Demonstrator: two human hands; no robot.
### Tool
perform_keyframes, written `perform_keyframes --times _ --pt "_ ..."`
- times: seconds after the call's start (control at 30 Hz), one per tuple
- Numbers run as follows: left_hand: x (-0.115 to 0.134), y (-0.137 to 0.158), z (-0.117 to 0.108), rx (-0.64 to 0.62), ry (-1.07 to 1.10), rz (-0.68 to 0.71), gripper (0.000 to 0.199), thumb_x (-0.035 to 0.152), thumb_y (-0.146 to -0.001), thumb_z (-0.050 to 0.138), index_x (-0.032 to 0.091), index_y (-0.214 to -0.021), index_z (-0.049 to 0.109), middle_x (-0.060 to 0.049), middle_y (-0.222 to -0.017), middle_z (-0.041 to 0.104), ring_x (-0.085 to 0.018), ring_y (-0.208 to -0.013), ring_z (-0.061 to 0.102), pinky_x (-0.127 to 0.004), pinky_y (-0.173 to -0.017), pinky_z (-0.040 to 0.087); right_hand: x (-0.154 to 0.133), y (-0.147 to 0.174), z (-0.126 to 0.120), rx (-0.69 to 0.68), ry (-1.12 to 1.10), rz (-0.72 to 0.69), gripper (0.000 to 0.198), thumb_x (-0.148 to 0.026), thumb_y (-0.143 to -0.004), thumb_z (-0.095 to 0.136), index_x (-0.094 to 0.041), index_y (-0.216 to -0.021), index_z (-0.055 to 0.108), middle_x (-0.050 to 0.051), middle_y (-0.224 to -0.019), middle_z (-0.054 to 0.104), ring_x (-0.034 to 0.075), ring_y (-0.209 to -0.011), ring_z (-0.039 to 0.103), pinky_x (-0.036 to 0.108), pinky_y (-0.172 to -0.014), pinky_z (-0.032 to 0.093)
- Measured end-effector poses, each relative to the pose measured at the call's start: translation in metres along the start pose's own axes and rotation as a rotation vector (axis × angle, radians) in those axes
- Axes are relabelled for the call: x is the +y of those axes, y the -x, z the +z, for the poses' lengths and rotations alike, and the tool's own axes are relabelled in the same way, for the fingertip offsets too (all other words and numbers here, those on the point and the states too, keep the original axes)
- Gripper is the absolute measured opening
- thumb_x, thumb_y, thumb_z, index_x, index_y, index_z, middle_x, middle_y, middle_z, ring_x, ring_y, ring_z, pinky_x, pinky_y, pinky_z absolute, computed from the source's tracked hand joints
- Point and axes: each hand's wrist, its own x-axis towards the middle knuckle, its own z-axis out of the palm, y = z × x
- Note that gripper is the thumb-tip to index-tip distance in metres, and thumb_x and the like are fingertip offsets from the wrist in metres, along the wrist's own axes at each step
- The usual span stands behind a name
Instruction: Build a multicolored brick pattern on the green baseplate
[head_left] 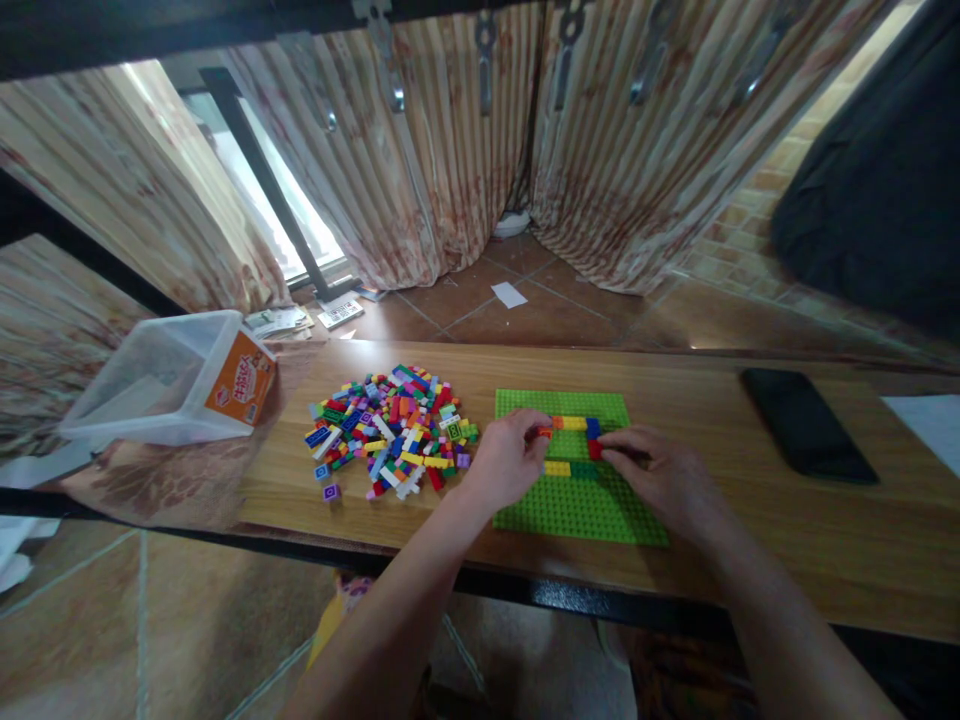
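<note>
A green studded baseplate lies on the table, with toy building bricks forming an outline on it. Yellow and orange bricks make the far row, ending at a blue brick. A yellow brick and a dark green brick make the near row. My left hand is closed at the outline's left side, its fingertips on an orange-red brick that they partly hide. At the right side, the thumb and fingers of my right hand pinch a red brick below the blue one.
Left of the baseplate is a heap of mixed loose bricks, with a purple brick at its near edge. A clear plastic bin with an orange label stands farther left. A black phone and white paper lie to the right.
</note>
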Motion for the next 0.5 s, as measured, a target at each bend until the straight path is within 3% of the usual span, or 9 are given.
perform_keyframes --times 0.3,0.5 --pt "-0.002 0.001 0.003 0.007 0.027 -0.001 0.026 0.008 -0.083 0.054 0.018 -0.103 0.067 -0.003 -0.096 0.072 -0.016 -0.084 0.066 -0.027 -0.080 0.055 -0.001 0.000 0.000 0.018 0.023 0.000 0.023 -0.040 -0.087 0.057 -0.026 -0.091 0.073 0.004 -0.098 0.074 0.023 -0.088 0.069 0.037 -0.076 0.054" --pt "-0.002 0.002 0.005 -0.010 -0.002 0.009 0.024 0.013 -0.085 0.054 0.018 -0.104 0.068 -0.004 -0.099 0.072 -0.016 -0.086 0.066 -0.028 -0.084 0.055 0.008 0.000 0.006 0.043 0.102 0.049 0.032 -0.054 -0.081 0.061 -0.027 -0.092 0.074 0.004 -0.092 0.076 0.025 -0.079 0.071 0.039 -0.071 0.054"
